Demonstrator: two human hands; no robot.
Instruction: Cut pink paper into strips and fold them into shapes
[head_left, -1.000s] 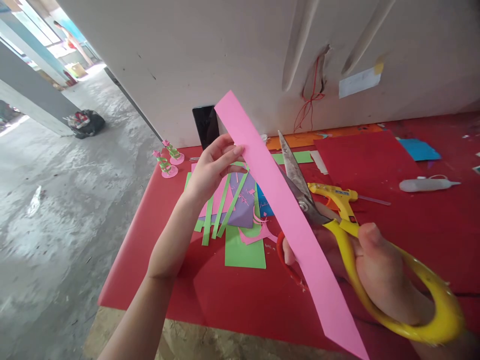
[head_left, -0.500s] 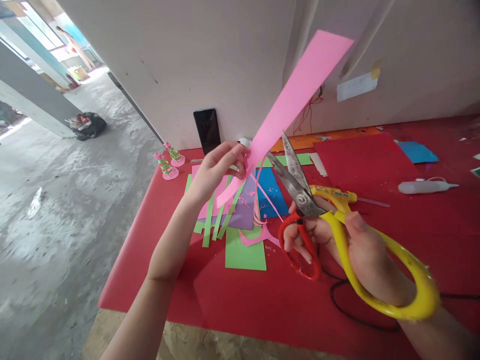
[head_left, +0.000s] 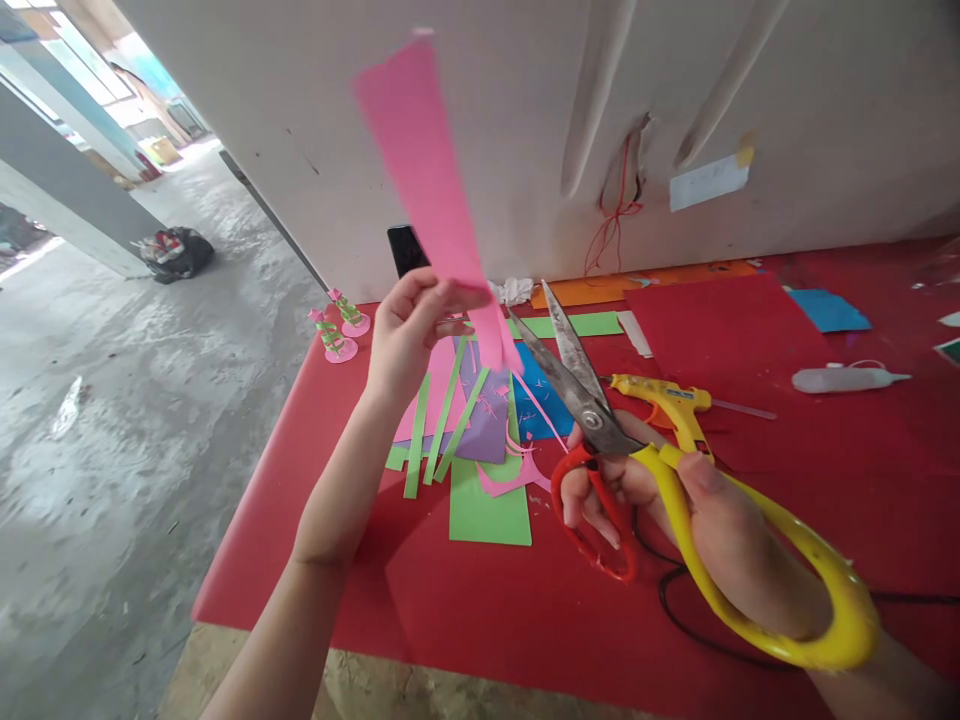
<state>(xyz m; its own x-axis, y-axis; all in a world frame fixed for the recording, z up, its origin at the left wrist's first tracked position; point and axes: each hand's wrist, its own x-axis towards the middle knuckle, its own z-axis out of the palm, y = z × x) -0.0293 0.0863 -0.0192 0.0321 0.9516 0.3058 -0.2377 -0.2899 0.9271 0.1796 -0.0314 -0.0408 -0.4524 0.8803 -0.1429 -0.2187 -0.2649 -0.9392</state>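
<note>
Where the red table cover (head_left: 315,500) begins at your 9 o'clock, two small paper ornaments (head_left: 337,325) stand near its far edge, well apart from your hands. Your left hand (head_left: 416,325) is closed in a pinch on the pink strip (head_left: 420,160), gripping it near its lower end. From that grip the strip rises toward 11 o'clock, its top blurred against the wall. Half a second ago it leaned the other way, toward 1 o'clock, so you have swung it across while your wrist has barely shifted.

Below the hand, at its 5 o'clock, loose green strips (head_left: 442,410) lie across a purple sheet (head_left: 487,415) on the table. A thin pink sliver (head_left: 541,400) trails down from the strip's lower end.

Next come the scissors (head_left: 574,375), blades parted and pointing toward 11 o'clock, with one tip just beside the strip's lower end. They sit much as they did a moment ago. That reads as the paper being re-aimed between bites rather than a cut under way.

Your right hand (head_left: 712,530) is wrapped shut on the red and yellow handles. Past it, at 1 o'clock, lie a yellow glue gun (head_left: 667,400) and, farther right, a glue bottle (head_left: 847,378).
</note>
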